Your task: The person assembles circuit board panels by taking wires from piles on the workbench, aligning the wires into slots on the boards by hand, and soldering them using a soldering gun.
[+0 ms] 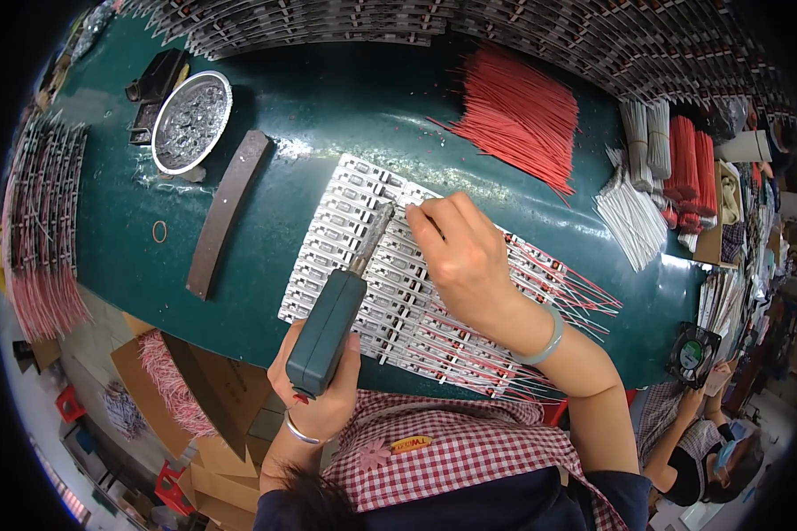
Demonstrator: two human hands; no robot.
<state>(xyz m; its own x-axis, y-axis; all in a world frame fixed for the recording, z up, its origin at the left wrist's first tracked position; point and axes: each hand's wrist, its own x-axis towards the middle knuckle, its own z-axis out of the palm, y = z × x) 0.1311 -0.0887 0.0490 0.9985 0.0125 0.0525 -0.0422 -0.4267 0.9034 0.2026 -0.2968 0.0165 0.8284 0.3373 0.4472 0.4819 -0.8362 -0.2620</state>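
My left hand (335, 400) is wrapped round a dark green soldering gun (328, 327). Its grey metal tip reaches up over a white panel (323, 257) made of rows of small parts. Close to that tip, at the panel's far side, my right hand (465, 261) is closed in a pinch; what is between the fingertips is too small to make out. Red and white wires (469, 345) fan out from the panel's right part toward the near right. My right hand and wrist cover some of the rows.
A curved brown bar (228, 212) and a round dish of silvery scraps (158, 150) are at the left. Loose red wires (522, 115) are heaped at the far right, near white wires (629, 217). Wired panels (44, 221) stand along the left edge. Another person (700, 451) sits at right.
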